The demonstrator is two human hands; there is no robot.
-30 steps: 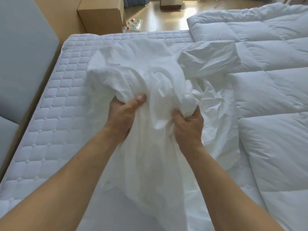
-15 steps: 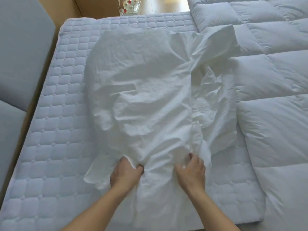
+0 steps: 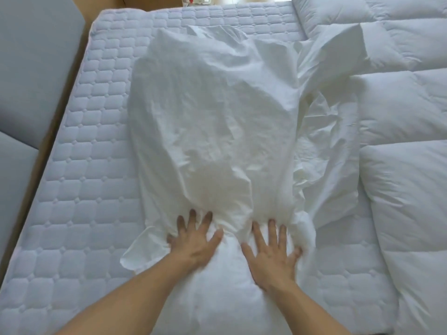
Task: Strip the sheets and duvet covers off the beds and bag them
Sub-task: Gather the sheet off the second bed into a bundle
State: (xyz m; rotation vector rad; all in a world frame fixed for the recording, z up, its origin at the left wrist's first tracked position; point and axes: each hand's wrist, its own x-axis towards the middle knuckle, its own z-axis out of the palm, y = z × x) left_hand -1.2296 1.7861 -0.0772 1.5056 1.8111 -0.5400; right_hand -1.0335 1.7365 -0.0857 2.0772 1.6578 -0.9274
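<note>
Head view
Sheet [image 3: 217, 122]: white, crumpled, spread on quilted mattress [image 3: 79, 189], centre to 12 o'clock.
Left hand [image 3: 193, 240]: flat on sheet's near edge at 6 o'clock, fingers straight, spread.
Right hand [image 3: 271, 252]: same, just beside it.
Duvet [image 3: 401, 141]: bare, 3 o'clock.

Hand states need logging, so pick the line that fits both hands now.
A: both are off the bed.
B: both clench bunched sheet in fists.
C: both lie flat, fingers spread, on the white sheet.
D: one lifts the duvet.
C: the left hand and right hand rest palm down, fingers straight and spread, on the white sheet over the quilted mattress.
</note>
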